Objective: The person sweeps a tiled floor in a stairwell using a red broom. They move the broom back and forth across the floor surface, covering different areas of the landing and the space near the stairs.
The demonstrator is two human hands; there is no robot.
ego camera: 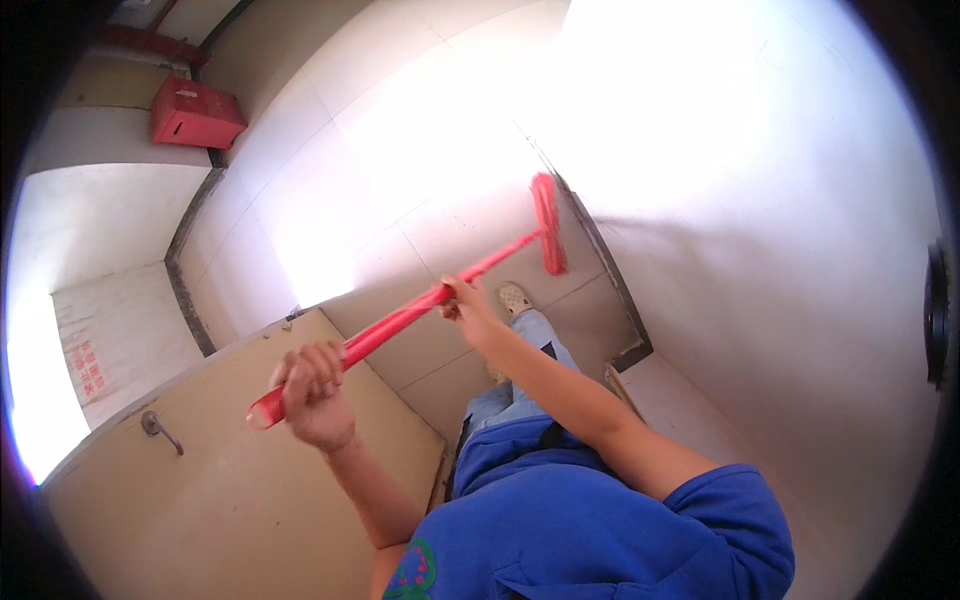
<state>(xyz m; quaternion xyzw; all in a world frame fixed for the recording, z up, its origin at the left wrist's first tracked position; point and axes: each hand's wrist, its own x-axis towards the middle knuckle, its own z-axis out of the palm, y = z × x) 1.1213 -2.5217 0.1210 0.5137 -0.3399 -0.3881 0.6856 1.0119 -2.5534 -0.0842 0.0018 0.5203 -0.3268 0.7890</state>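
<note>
My left hand (315, 390) grips a red long-handled mop or broom (397, 322) near its looped top end. Farther down the same handle, my right hand (466, 304) is closed around it. The tool slants from the lower left to the upper right. Its crosswise red head (550, 225) is near the dark baseboard (600, 240) at the right wall; whether the head touches the tiled floor (442, 360) cannot be told.
A beige door or panel (247, 480) with a metal handle (161, 433) stands close on my left. The white wall (750, 300) rises to my right. A red box (197, 112) is at the far left. My shoe (514, 297) is on the tiles. Strong glare washes out the far floor.
</note>
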